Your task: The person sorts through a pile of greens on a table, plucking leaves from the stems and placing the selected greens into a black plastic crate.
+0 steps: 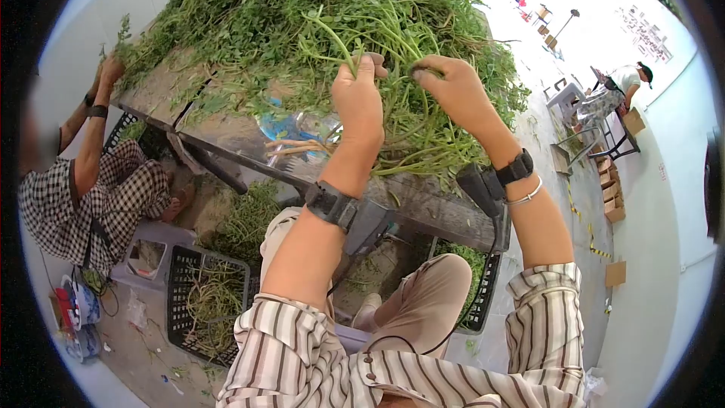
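My left hand [359,98] is raised over the table, its thumb and fingers closed on a green plant stem [332,34] that points up and left. To its right, my right hand [457,91] pinches thin leafy green stems, with the fingertips partly hidden. Below and between both hands lie loose long stems [411,153] near the table edge. A large heap of leafy green plants [302,11] covers the far part of the table [242,153]. Pale bare stalks [298,146] and crumpled clear-and-blue plastic [283,125] lie left of my left wrist.
A black crate [180,317] with stems stands on the floor at left, another black crate [491,287] under the table at right. One person [83,181] sits at left handling plants; another person [627,83] is far right near boxes [613,200].
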A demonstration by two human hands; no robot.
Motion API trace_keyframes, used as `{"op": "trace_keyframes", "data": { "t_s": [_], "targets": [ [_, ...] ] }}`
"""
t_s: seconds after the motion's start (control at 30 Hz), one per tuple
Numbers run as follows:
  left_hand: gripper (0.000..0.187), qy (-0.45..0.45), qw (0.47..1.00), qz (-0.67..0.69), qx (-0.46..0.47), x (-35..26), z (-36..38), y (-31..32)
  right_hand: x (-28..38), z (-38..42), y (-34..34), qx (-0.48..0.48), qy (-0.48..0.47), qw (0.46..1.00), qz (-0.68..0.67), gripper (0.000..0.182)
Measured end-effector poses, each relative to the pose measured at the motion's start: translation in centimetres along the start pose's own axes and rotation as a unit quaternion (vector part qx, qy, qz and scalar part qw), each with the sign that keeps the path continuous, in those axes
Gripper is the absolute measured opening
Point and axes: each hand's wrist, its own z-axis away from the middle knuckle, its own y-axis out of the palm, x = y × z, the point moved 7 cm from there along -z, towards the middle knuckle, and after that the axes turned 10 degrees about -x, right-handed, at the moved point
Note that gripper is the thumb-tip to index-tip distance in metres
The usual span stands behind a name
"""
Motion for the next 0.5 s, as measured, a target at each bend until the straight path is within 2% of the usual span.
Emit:
{"op": "trace_keyframes", "data": {
  "t_s": [0.07, 0.13, 0.27, 0.37, 0.43, 0.5],
  "targets": [
    [0.019, 0.001, 1.000, -0.013, -0.005, 0.0, 0.0, -0.1, -0.5, -0.2, 0.5, -0.016, -0.022, 0.999, 0.031, 0.027],
    [0.019, -0.016, 1.000, -0.020, -0.003, 0.2, 0.1, -0.2, -1.1, -0.3, 0.0, -0.056, -0.005, 0.981, 0.185, 0.027],
    [0.019, -0.009, 1.000, -0.015, -0.010, 0.1, 0.0, -0.1, -3.0, -1.3, -0.8, -0.085, -0.002, 0.977, 0.195, 0.030],
    [0.017, -0.013, 1.000, -0.029, 0.000, 0.3, 0.1, 0.1, -3.2, -2.0, -0.7, -0.035, 0.039, 0.969, 0.240, 0.035],
    [0.017, -0.012, 1.000, -0.023, 0.003, 0.3, 0.3, 0.2, -2.6, -2.3, 0.2, 0.041, 0.065, 0.942, 0.326, 0.042],
    [0.017, -0.012, 1.000, -0.028, -0.004, 0.3, 0.3, 0.2, -3.3, -2.9, 1.2, 0.065, 0.073, 0.937, 0.335, 0.041]
  ]
}}
